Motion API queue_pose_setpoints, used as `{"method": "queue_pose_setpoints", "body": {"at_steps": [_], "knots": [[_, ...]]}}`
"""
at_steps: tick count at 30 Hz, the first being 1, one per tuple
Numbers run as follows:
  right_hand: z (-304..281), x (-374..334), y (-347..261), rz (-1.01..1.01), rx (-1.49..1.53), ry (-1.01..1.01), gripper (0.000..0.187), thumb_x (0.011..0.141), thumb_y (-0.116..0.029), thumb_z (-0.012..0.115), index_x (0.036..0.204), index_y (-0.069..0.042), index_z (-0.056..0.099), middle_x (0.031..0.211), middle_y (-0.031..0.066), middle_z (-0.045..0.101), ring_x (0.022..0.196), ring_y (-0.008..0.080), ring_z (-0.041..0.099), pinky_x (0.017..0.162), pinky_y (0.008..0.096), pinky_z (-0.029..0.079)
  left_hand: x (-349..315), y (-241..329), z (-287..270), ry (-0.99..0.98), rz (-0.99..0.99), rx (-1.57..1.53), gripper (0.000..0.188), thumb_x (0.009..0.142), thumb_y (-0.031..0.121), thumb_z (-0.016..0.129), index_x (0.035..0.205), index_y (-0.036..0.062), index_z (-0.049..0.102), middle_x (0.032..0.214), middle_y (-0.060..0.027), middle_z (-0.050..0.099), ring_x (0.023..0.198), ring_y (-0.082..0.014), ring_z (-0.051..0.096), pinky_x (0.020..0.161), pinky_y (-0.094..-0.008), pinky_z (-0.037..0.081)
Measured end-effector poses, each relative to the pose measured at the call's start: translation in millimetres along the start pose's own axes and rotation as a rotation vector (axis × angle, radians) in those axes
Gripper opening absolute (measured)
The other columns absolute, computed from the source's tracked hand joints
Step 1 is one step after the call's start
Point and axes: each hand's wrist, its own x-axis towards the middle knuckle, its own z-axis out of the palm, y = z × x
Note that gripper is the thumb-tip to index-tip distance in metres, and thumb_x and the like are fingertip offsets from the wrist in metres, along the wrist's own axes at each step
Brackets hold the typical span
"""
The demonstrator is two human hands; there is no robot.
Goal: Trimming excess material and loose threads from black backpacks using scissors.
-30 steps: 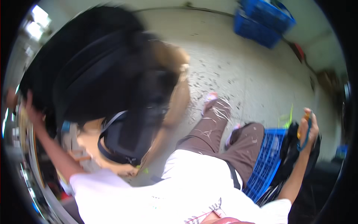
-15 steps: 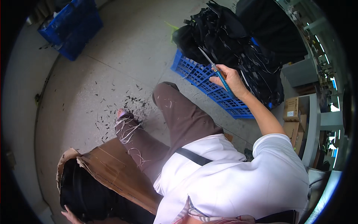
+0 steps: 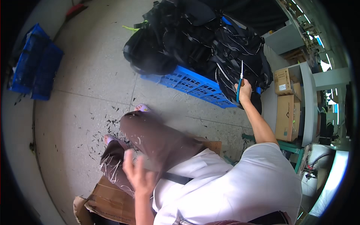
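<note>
Scissors [image 3: 239, 85] with a blue handle sit in my right hand [image 3: 245, 93], blades pointing up and away. That hand is beside a large heap of black strapped fabric pieces [image 3: 161, 45], bag-like in look, with pale edging. The heap overflows a blue plastic crate [image 3: 195, 85]. My left hand [image 3: 139, 174] is raised over my lap, slightly blurred, its fingers apart and nothing in them. Below it, at the lower left, stands an opened cardboard box [image 3: 112, 197] with something black inside, mostly cut off by the picture's edge.
Small dark scraps [image 3: 112, 123] litter the floor around my feet, and pale thread ends cling to my trousers. A blue bin [image 3: 41, 63] stands by the left wall. At the right, cardboard boxes [image 3: 287, 118] sit on a grey shelf [image 3: 307, 97], near a green frame [image 3: 298, 157].
My left hand has come up from the black contents of the cardboard box to over my lap. The scissors now point more upright. My view has turned, so the crate appears further left.
</note>
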Motion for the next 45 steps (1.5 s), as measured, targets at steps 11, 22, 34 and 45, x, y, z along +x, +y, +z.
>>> {"method": "queue_pose_setpoints", "body": {"at_steps": [11,22,34,45], "knots": [[-19.1,165.9,34.4,-0.101,-0.083,0.285,0.038,0.066,-0.012,0.068,0.102,-0.007,0.057,0.078,0.0115,0.062,0.076,0.0285,0.061,0.069,0.0377,0.047,74.0,-161.3,42.5,0.041,-0.612,0.695,0.048,0.085,0.029,0.051,0.124,0.0015,0.044,0.123,-0.0265,0.043,0.112,-0.0400,0.043,0.093,-0.0417,0.036],[31.5,263.6,38.5,-0.534,-0.839,0.084,0.052,0.076,-0.003,0.059,0.123,-0.015,0.041,0.102,0.0134,0.057,0.100,0.0304,0.053,0.083,0.0429,0.044,-35.0,-150.6,-12.7,-0.001,-0.923,0.372,0.028,0.074,0.005,0.057,0.102,-0.0005,0.054,0.103,-0.0154,0.052,0.092,-0.0262,0.054,0.077,-0.0324,0.046],[44.2,258.4,51.8,-0.423,-0.817,0.058,0.027,0.084,-0.008,0.047,0.110,-0.013,0.045,0.087,0.0198,0.062,0.081,0.0351,0.062,0.068,0.0454,0.049,-22.6,-118.3,32.4,-0.318,-0.621,0.586,0.033,0.067,0.003,0.063,0.099,0.0013,0.053,0.113,-0.0228,0.046,0.099,-0.0383,0.050,0.083,-0.0411,0.042],[50.1,286.4,53.8,-0.198,-0.250,0.116,0.077,0.071,-0.003,0.060,0.134,-0.024,0.022,0.118,0.0178,0.051,0.106,0.0352,0.051,0.090,0.0409,0.040,-21.8,-111.2,27.1,-0.378,-0.623,0.547,0.027,0.070,0.004,0.060,0.096,0.0016,0.054,0.106,-0.0201,0.050,0.097,-0.0358,0.051,0.084,-0.0398,0.042]]}}
